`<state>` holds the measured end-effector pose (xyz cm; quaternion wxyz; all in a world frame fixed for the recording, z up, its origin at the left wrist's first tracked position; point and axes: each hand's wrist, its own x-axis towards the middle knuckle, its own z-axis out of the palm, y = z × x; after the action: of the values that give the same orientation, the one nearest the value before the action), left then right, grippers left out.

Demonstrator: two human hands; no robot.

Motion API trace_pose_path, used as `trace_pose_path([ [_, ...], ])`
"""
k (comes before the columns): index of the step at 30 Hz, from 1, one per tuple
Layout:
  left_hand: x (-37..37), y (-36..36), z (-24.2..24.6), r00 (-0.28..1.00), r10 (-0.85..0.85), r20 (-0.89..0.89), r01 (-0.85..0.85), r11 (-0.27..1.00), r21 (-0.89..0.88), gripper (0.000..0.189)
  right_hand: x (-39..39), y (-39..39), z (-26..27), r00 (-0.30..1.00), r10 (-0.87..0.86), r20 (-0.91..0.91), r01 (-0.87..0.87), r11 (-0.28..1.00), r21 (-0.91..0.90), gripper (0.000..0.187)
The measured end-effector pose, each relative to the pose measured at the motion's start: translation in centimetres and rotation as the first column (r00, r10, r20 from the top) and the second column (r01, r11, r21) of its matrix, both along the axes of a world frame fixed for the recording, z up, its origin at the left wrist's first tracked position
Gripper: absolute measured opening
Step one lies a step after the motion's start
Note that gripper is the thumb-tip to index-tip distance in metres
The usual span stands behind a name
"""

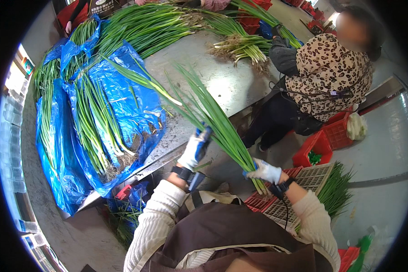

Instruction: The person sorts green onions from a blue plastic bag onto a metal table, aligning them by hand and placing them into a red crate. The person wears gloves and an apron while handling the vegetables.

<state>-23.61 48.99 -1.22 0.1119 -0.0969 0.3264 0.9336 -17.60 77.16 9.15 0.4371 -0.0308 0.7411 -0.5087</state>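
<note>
A bunch of green onions (224, 136) slants in front of me, its leaves reaching over the table's edge. My right hand (265, 171), in a white and blue work glove, is closed around the bunch near its root end. My left hand (194, 148), gloved alike, is raised beside the leaves; whether its fingers hold a leaf is unclear. A loose green onion (156, 86) lies across the metal table (187, 57) and a blue plastic sheet (120, 81). More green onions (88, 129) with soil-covered roots rest on the blue plastic at the left.
A large pile of green onions (146, 27) covers the table's far side, beside another rooty heap (243, 47). A co-worker in a leopard-print top (329, 74) stands at the right. Red crates (312, 149) and a beige crate (309, 180) stand on the floor. Other people's hands show at the far edge.
</note>
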Motion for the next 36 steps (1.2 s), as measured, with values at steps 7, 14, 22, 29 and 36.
trace_pose_path([
  [7, -1.0, -5.6, 3.1, 0.907, 0.388, -0.166, -0.418, 0.881, -0.224, 0.053, 6.6, 10.1, 2.2, 0.989, -0.15, 0.015, 0.146, 0.978, 0.15, 0.057],
  [14, -2.0, -6.2, 12.0, 0.679, -0.05, -0.732, -0.711, -0.291, -0.64, 0.058, 9.9, 16.4, 4.3, 0.983, -0.172, -0.062, 0.179, 0.973, 0.148, 0.048],
  [22, -7.8, -1.9, 15.5, 0.6, -0.668, -0.441, -0.797, -0.45, -0.403, 0.054, 11.8, 18.3, 6.0, 0.958, -0.287, 0.008, 0.281, 0.942, 0.182, 0.043],
  [29, -9.6, -2.2, 14.8, 0.532, -0.711, -0.46, -0.827, -0.32, -0.463, 0.07, 11.7, 17.5, 8.0, 0.985, -0.097, -0.145, 0.142, 0.932, 0.335, 0.04],
  [36, -10.2, -3.3, 14.0, 0.377, -0.88, -0.289, -0.827, -0.179, -0.533, 0.049, 11.7, 18.0, 7.2, 0.986, -0.04, -0.162, 0.1, 0.92, 0.38, 0.045],
])
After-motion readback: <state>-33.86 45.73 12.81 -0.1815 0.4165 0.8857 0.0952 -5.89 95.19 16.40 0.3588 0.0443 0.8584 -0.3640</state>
